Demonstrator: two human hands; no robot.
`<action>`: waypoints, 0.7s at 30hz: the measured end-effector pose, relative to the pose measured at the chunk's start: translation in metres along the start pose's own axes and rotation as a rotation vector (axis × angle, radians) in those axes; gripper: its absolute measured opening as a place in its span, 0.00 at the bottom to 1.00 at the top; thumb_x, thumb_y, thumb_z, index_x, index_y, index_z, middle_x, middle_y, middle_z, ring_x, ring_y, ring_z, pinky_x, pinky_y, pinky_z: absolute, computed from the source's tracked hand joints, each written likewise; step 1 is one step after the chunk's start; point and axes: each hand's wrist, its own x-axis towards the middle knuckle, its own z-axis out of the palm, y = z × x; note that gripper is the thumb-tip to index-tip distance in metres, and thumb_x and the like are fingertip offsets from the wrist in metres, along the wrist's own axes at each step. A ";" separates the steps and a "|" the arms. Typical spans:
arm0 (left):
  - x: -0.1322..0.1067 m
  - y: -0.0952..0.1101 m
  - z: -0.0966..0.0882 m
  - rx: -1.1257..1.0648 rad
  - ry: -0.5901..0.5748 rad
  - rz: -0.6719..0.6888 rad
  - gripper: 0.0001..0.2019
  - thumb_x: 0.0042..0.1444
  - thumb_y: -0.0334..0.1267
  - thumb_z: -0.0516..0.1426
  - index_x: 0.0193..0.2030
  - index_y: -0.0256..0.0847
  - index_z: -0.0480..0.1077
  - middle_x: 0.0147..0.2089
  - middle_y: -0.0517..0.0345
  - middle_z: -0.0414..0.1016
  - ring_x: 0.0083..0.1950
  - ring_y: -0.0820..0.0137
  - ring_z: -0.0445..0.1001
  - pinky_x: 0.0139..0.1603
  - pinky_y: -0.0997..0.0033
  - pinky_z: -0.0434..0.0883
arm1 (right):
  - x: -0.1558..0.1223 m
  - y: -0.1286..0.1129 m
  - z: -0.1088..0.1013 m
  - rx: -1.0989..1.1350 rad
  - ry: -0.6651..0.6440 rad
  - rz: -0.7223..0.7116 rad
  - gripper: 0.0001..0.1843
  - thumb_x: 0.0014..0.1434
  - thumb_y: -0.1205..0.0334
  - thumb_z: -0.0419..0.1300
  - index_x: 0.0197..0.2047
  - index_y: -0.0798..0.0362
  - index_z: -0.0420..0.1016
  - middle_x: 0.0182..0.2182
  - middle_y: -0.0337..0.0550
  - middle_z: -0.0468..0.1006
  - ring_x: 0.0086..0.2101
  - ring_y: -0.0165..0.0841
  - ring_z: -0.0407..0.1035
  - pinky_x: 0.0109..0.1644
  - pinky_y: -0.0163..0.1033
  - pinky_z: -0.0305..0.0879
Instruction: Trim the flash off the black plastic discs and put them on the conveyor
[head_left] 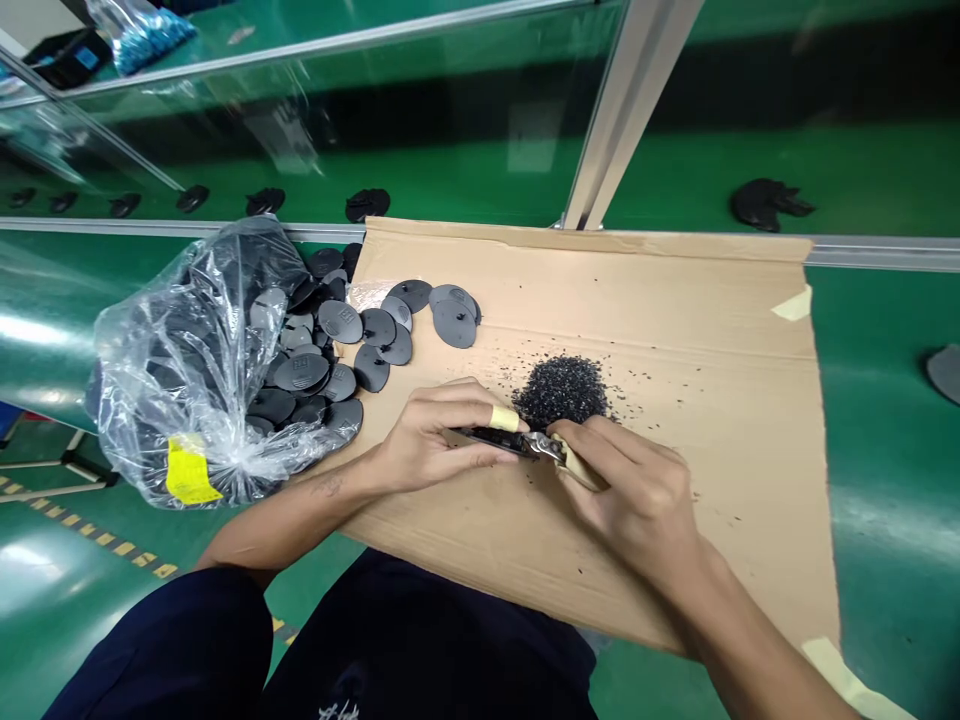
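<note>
Taking the heap of black bits (562, 388) as the centre of a clock, a clear plastic bag (225, 400) full of black discs sits at nine o'clock, with a yellow label (190, 470) on its lower part. Loose discs (454, 322) lie on the cardboard (750, 400) at ten o'clock. Between eight and nine o'clock, the left hand (435, 440), yellow tape (504, 418) round one finger, has its grip pinched closed on a black piece (487, 438), seen nearly edge-on just below the heap at eight o'clock. The metal head of a pair of cutters (576, 464) meets that piece's end near six o'clock. At five o'clock, the right hand (645, 490) has its grip wrapped around the cutters' pale handles; how far the blades are parted I cannot tell.
</note>
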 end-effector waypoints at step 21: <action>-0.006 -0.017 0.009 0.198 -0.033 0.053 0.14 0.61 0.37 0.64 0.53 0.36 0.75 0.41 0.48 0.82 0.41 0.68 0.79 0.42 0.69 0.77 | 0.000 0.011 0.008 -0.267 -0.012 0.052 0.08 0.65 0.65 0.57 0.42 0.56 0.77 0.28 0.43 0.76 0.27 0.33 0.67 0.30 0.37 0.60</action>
